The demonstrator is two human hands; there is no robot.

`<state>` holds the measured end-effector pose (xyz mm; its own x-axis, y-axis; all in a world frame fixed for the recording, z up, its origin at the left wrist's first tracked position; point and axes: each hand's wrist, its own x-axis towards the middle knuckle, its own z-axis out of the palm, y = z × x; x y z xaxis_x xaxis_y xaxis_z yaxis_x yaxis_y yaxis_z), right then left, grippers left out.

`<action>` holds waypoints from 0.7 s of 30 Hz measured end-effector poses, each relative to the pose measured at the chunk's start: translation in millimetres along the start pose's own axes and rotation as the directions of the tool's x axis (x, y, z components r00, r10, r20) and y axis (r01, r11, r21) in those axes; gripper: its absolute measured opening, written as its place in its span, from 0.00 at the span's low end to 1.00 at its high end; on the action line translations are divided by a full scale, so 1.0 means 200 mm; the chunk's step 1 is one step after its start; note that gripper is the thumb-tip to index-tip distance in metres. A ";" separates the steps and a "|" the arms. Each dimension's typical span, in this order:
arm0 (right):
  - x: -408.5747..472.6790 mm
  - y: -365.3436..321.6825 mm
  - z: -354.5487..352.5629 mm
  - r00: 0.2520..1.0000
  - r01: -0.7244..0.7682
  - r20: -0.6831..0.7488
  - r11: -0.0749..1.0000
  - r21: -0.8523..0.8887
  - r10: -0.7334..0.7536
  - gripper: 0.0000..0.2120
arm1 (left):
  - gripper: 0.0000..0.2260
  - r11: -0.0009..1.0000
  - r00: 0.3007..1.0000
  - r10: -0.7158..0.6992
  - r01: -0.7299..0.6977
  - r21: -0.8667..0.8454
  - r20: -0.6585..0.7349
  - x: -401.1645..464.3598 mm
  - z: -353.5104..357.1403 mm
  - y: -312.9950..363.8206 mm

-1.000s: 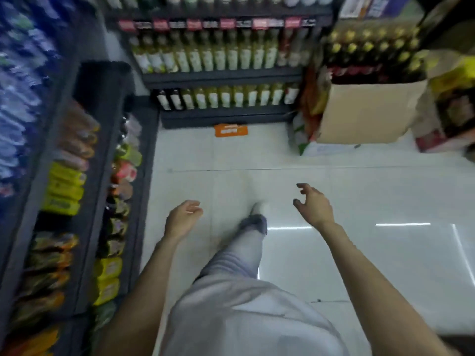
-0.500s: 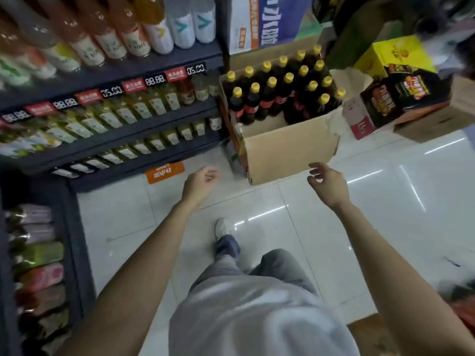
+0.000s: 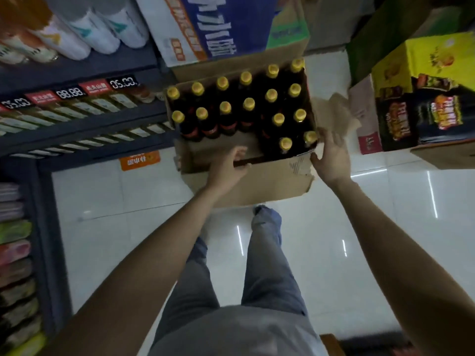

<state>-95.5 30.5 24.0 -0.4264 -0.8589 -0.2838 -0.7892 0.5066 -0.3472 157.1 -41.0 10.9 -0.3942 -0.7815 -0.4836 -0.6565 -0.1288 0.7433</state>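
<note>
Cardboard box [image 3: 270,181] sits on the white tiled floor [image 3: 385,227], at 12 o'clock from the person and just past their feet. Its left end is close to the dark shelf [image 3: 84,116].

Left hand [image 3: 227,167] is on the near wall: fingers [image 3: 239,151] hooked over the rim into the box, thumb along the edge, so it's gripping the cardboard. Right hand [image 3: 332,156] is at the near right corner, fingers [image 3: 331,140] straight and spread, not closed on anything, thumb touching the corner. The box lies between the two hands.

Box is plain brown corrugated board, rectangular, open top. A torn flap [image 3: 339,111] sticks out at 3 o'clock, and the near right corner is ragged. Inside are dark bottles [image 3: 226,106], glossy with round yellow caps, packed in rows; the near left part has none.

Box long axis runs roughly 8 to 2 o'clock. Bottles stand upright, caps up.

A blue-white carton [image 3: 218,27] is stacked at 12 o'clock, a yellow carton [image 3: 424,60] at 2 o'clock.
</note>
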 end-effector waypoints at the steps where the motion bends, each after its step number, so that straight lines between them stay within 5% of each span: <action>1: 0.06 0.05 0.00 0.999 0.035 0.039 0.999 0.003 -0.036 0.28 | 0.21 0.999 1.000 -0.025 0.025 0.027 -0.002 0.05 0.07 0.02; 6: 0.26 0.17 0.02 0.950 0.244 0.185 0.968 0.053 -0.250 0.26 | 0.32 0.982 0.993 -0.115 0.109 0.152 0.029 0.25 0.35 0.12; 11: 0.37 0.23 0.06 0.905 0.368 0.241 0.929 -0.027 -0.352 0.32 | 0.35 0.972 0.973 -0.220 0.225 0.062 -0.075 0.37 0.55 0.20; 15: 0.42 0.23 0.05 0.906 0.377 0.176 0.923 0.074 -0.384 0.30 | 0.33 0.955 0.942 -0.296 0.297 -0.017 -0.158 0.42 0.61 0.21; 21: 0.38 0.22 -0.02 0.878 0.467 0.089 0.883 0.054 -0.470 0.28 | 0.32 0.981 0.946 -0.178 0.192 0.025 -0.270 0.33 0.51 0.22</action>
<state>-163.3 -13.3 -9.8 0.0357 -0.9856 -0.1653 -0.8716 0.0502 -0.4876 36.4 -34.7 -35.5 -0.0828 -0.8813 -0.4653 -0.7356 -0.2609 0.6251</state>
